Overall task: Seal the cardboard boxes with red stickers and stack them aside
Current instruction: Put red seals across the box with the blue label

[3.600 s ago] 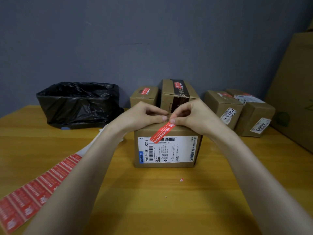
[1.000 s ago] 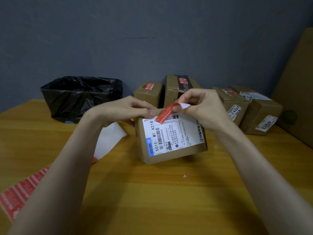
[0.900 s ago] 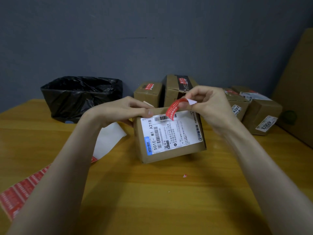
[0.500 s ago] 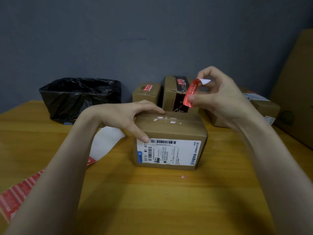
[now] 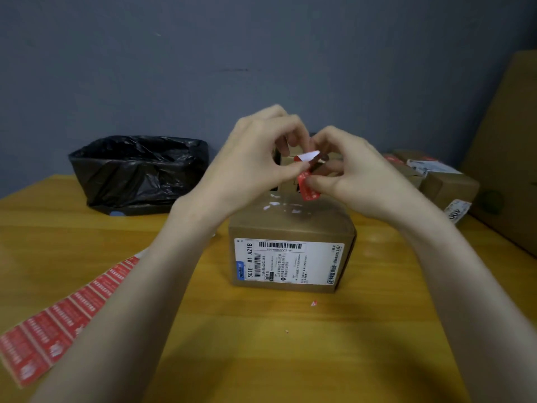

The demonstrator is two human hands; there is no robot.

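Sticker [image 5: 308, 191] is held in the air just above the back edge of the box [image 5: 290, 225], which stands on the table [image 5: 261, 344] with its white label [image 5: 287, 263] toward the person. Both hands grip it. The left hand [image 5: 252, 167] pinches the upper part between thumb and fingers, and the right hand [image 5: 357, 175] pinches the lower red part under its thumb; the other fingers of both hands are curled. The sticker is bent and its white underside shows at the top, so I judge it is not flat and perhaps sticks to itself. Small white scraps [image 5: 279, 203] lie on the top of the box. To do this step well, I think the person should first draw the sticker straight with a gentle pull from both ends, touching only the edges so that the glue is not spoiled. Then it should go across the seam, beside the scraps and not on them, because paper rests can weaken the hold. One end goes down first, and a finger rubs toward the other end. If the sticker is too crumpled, a fresh one from the strip [image 5: 66, 318] at the left is the better choice.
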